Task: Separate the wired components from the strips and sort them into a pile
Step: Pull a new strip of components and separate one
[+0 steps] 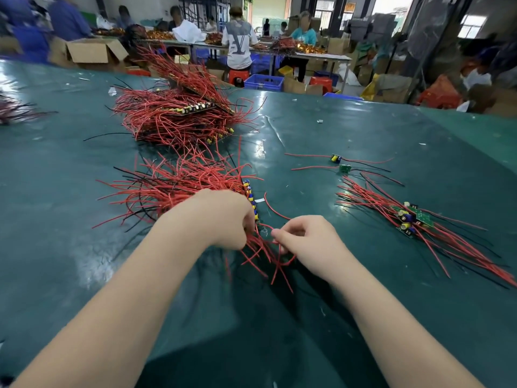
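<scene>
Surface: we see a wide table (363,317) under a glossy dark green cover that fills most of the frame, with small white scraps scattered over it.

Room: along the top of the frame we make out a workshop, with people seated at long benches, open cardboard boxes, blue crates and red stools.

Strip in hand: one strip (251,198) of small boards with blue and yellow parts runs up from our hands at centre frame, its red wires (179,186) fanning out to the left.

Left hand: our left hand (221,219) lies over the near end of the strip, fingers curled down onto it and its wires; we cannot see the fingertips.

Right hand: our right hand (305,242), just right of the left one, has its fingers curled and pinches a red wire loop (275,217) at the strip's near end.

Unsorted stack: one heap of strips (181,113) sits in the upper left centre; we cannot count the strips in it.

Sorted pile: one pile of separated components (411,219) lies at the right, wires trailing toward the lower right; the number is unclear.

Loose pieces: we count two single components (340,163) above that pile, well apart from the hands.

Far left: one more bundle of wires (14,110) shows at the left edge, blurred.
</scene>
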